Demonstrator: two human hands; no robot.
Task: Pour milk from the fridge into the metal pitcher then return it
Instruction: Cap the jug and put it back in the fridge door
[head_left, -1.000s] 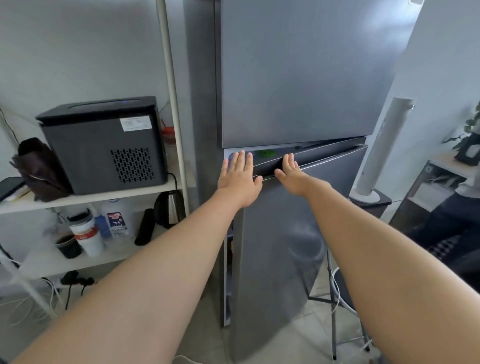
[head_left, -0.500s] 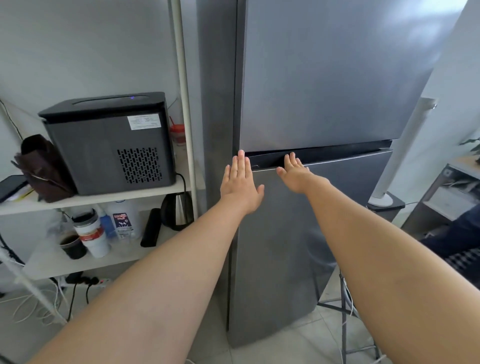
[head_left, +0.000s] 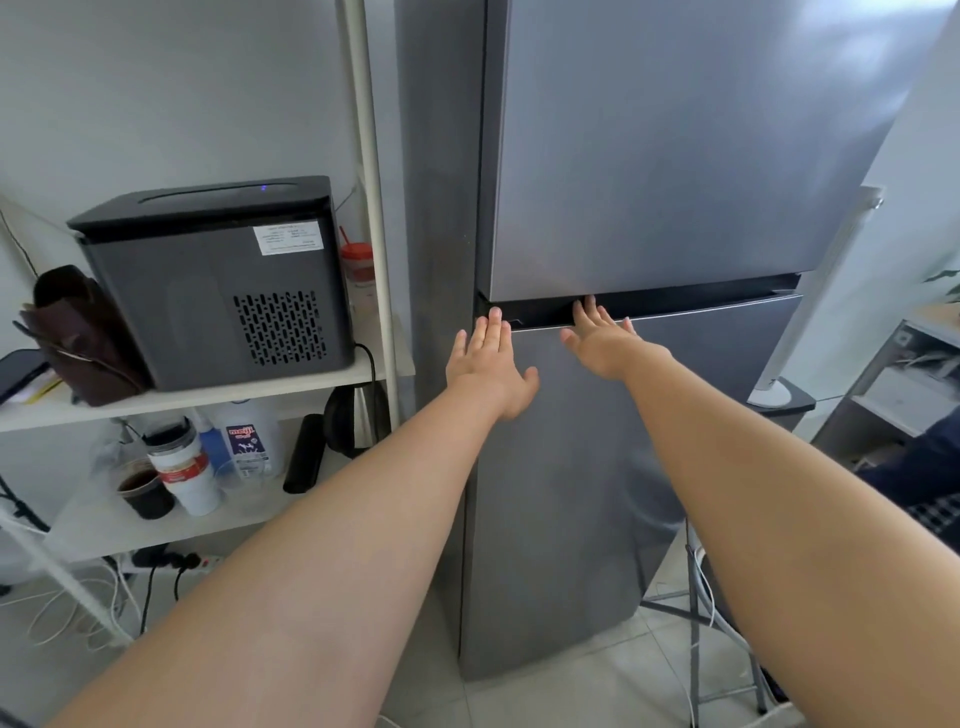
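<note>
Two bare forearms enter from the lower edge of the view, each ending in a bare hand. Left hand (head_left: 491, 366): no glove, ring, watch or strap visible on the hand, wrist or forearm. Right hand (head_left: 602, 338): likewise unadorned, with no band or jewellery at the wrist behind it. Fingernails, where visible on the left hand, are short and unpainted. No sleeve, cuff or fabric shows on either arm up to the frame edge. No markings noted on either limb.
</note>
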